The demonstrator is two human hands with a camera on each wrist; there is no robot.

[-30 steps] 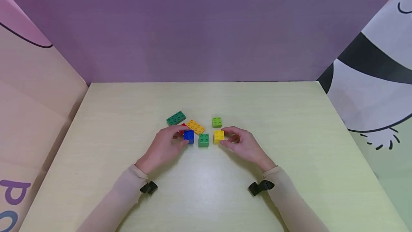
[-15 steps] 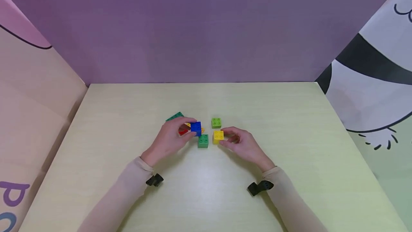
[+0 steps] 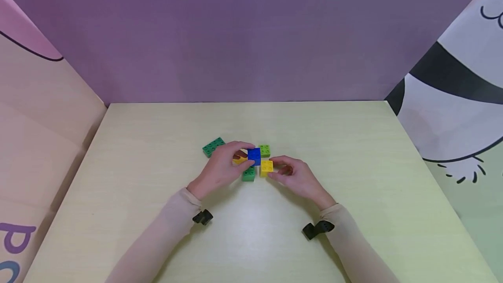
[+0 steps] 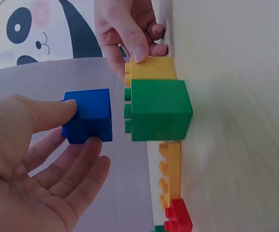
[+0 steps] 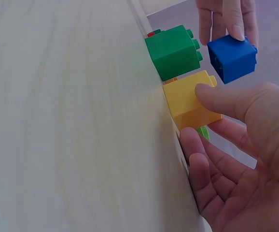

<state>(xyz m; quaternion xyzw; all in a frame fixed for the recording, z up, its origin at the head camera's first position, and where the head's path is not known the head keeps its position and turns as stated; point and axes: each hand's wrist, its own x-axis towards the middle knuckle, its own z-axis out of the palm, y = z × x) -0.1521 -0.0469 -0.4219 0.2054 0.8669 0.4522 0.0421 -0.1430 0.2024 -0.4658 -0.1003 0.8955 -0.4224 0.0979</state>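
Note:
My left hand (image 3: 222,167) pinches a blue toy building block (image 3: 254,156) between thumb and fingers. In the left wrist view the blue block (image 4: 87,116) hangs above the table, clear of the studs of the green block (image 4: 161,110). My right hand (image 3: 296,176) has thumb and fingers on the sides of a yellow block (image 3: 266,167), which stands on the table studs up. The green block (image 3: 248,174) stands just left of the yellow one, partly covered by the blue block and my left hand in the head view.
Behind the yellow block lies a light green block (image 3: 265,150). A flat dark green brick (image 3: 213,146) and a flat orange-yellow brick (image 3: 239,160) lie left of it on the table (image 3: 334,134). The red brick (image 4: 179,215) shows in the left wrist view. A purple wall (image 3: 251,34) rises behind.
My left hand has lifted the blue block and carried it right, from beside the red brick to near the yellow block. My right hand has stayed on the yellow block.

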